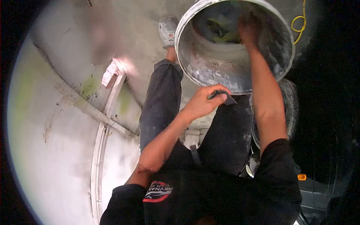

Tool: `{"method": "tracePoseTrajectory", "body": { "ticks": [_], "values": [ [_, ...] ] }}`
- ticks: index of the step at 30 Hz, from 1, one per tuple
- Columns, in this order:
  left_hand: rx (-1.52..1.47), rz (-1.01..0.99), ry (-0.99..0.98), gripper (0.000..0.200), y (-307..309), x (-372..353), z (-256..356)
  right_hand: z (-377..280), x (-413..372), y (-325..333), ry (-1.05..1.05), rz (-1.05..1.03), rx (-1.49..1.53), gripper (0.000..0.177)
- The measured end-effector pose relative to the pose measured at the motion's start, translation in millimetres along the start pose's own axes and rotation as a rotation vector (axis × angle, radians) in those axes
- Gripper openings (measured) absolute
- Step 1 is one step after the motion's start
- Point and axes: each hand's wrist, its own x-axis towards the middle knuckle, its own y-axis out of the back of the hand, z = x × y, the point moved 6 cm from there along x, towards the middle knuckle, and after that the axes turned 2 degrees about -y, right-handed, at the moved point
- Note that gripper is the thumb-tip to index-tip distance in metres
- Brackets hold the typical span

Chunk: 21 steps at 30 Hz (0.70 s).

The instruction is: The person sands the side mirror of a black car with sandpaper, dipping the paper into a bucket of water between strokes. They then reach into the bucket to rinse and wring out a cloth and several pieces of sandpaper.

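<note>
In the head view, my left hand is closed, thumb over fingers, around a thin dark grey sheet that looks like sandpaper. It is just outside the near rim of a large whitish bucket. My right hand reaches down inside that bucket, near its far wall. Its fingers are dark and blurred there, close to a yellow-green patch in the bucket's shadowy bottom.
A tire stands under my right forearm. Beyond the bucket, a yellow cord lies looped on the concrete floor. To the left are large pale panels with a raised edge. My grey perforated shoe is beside the bucket.
</note>
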Motion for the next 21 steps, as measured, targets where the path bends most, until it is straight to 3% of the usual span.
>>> {"method": "tracePoseTrajectory", "body": {
  "ticks": [7,11,12,15,16,21],
  "values": [
    [0.251,-0.016,-0.114,0.021,4.6,6.2,24.5,14.3,23.3,-118.7,-0.076,-0.518,-0.181,0.058],
    [0.345,0.055,-0.192,0.021,26.6,1.5,35.8,-9.2,-6.1,-117.5,-0.133,-0.741,-0.090,0.052],
    [0.282,0.114,-0.240,0.022,31.1,2.4,39.2,-13.2,-19.9,-107.9,-0.176,-0.805,-0.043,0.051],
    [0.129,0.088,-0.037,0.021,41.9,8.6,44.1,-23.8,-66.6,-70.3,-0.418,-0.986,0.164,0.047],
    [0.102,0.141,-0.048,0.020,43.5,10.1,34.9,-31.1,-81.7,-56.6,-0.535,-1.028,0.272,0.046],
    [0.117,0.179,-0.092,0.021,45.8,14.2,32.2,-66.7,-123.6,-7.2,-0.866,-1.037,0.964,0.040]
  ]
}}
